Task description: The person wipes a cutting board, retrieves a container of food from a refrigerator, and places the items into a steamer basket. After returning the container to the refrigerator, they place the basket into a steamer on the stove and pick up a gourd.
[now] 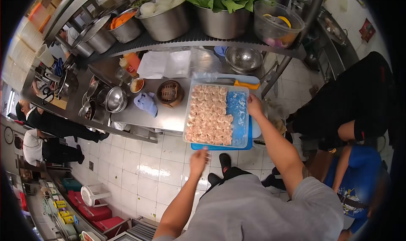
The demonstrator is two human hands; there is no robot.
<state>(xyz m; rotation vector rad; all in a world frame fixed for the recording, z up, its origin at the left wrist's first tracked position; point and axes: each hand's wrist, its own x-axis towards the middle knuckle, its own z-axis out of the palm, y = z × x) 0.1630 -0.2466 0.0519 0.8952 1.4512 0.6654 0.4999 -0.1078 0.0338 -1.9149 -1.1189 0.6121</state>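
A clear plastic tray point(239, 137) lies on blue cutting boards point(252, 133) at the counter's front edge. Rows of pale, open-topped dumplings point(209, 114) fill most of it; the tray's right strip shows only bits of residue on blue. My right hand point(254, 106) is closed on the tray's right rim, fingers partly hidden. Just below the tray's near edge, my left hand point(198, 161) is held with loosely bent fingers apart and nothing visible in them. Behind the tray lies a knife with a yellow handle point(247, 85).
Left of the tray are a bamboo steamer point(170, 93), a blue cloth point(146, 103) and metal bowls point(116, 99). An overhead shelf point(177, 46) carries pots of vegetables. Other people stand close on my right, including one in a blue shirt point(359, 173); two more point(36, 148) are far left.
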